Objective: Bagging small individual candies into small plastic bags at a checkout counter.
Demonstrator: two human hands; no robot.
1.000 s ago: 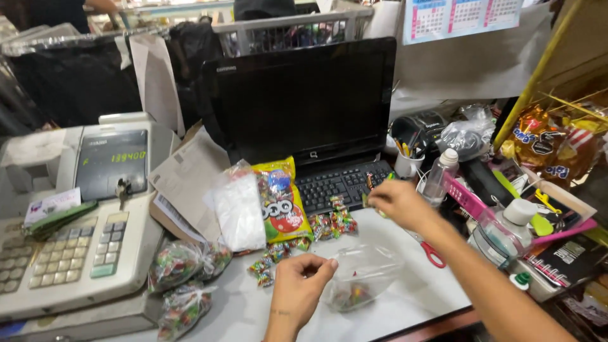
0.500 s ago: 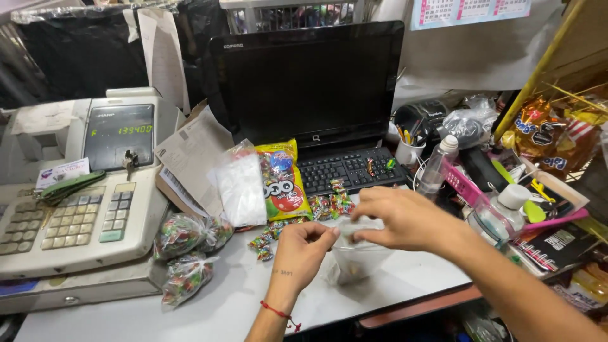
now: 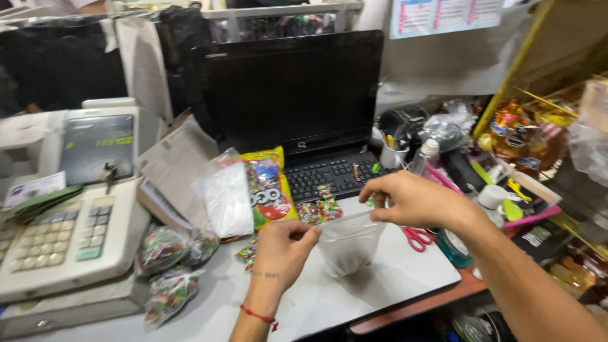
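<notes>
White counter top (image 3: pixel 380 285), cluttered, seen from above; brown edge at front right.
Held above counter middle: small clear plastic bag (image 3: pixel 348 244), dark contents at bottom, mouth stretched between two hands. Left hand (image 3: pixel 282 250) pinching left corner of bag mouth, fingers closed on it. Right hand (image 3: pixel 415 201) pinching right corner, fingers closed likewise.
Behind bag: loose wrapped candies (image 3: pixel 320 210), lying just before black laptop (image 3: pixel 294 111), screen dark, lid upright.
Left of candies: yellow candy packet (image 3: pixel 269 187), leaning beside stack of clear bags (image 3: pixel 225 193) and brown cardboard (image 3: pixel 174 161).
Far left: beige cash register (image 3: pixel 69 209). In front of it, three filled candy bags (image 3: pixel 171 263), knotted.
Right of bag: red-handled scissors (image 3: pixel 417 237) flat on counter; pink tray (image 3: pixel 506 202) of small items beyond.
Background: dark bags hung on metal rack (image 3: pixel 285 12), wall calendar (image 3: pixel 449 14) upper right, snack packets (image 3: pixel 525 136) at far right.
</notes>
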